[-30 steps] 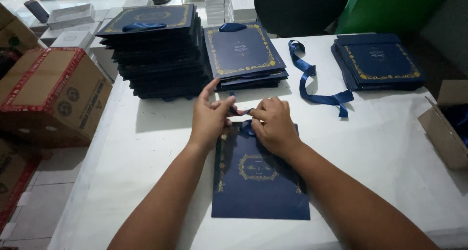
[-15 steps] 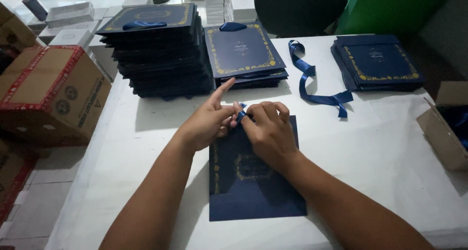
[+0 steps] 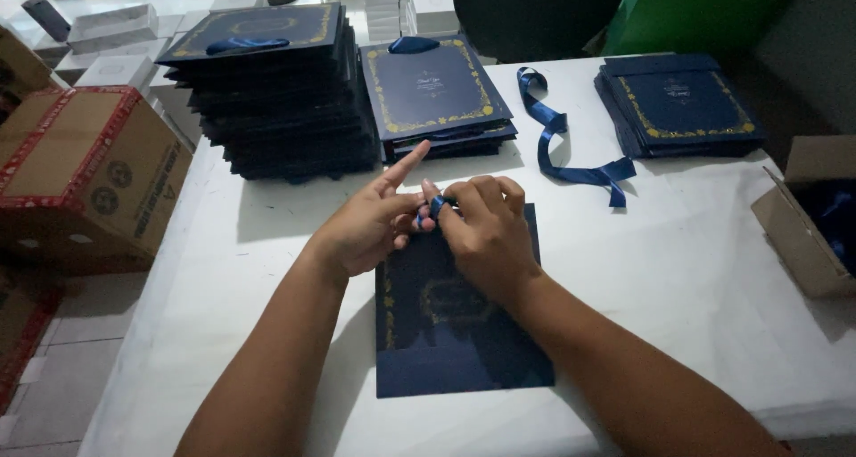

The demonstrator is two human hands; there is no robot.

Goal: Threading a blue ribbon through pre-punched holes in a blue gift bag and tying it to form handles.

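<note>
A dark blue card folder [image 3: 446, 341] with a gold ornament lies flat on the white table [image 3: 678, 270] before me. At its top edge my left hand [image 3: 366, 225] and my right hand [image 3: 486, 230] meet, both pinching a short piece of blue ribbon [image 3: 436, 206]. The left index finger sticks out straight toward the far side. My right hand covers the upper middle of the folder, so how the ribbon joins it is hidden.
A tall stack of blue folders [image 3: 267, 91] stands at the back left, a lower stack [image 3: 437, 91] beside it, another [image 3: 678, 100] at the back right. A loose blue ribbon [image 3: 562, 145] lies between them. Cardboard boxes sit at the left [image 3: 80, 172] and right [image 3: 807, 225].
The hands have drawn closer together over the folder's top edge. The white-looking strip between them is gone from view; a folded blue ribbon bit now shows at the fingertips.
</note>
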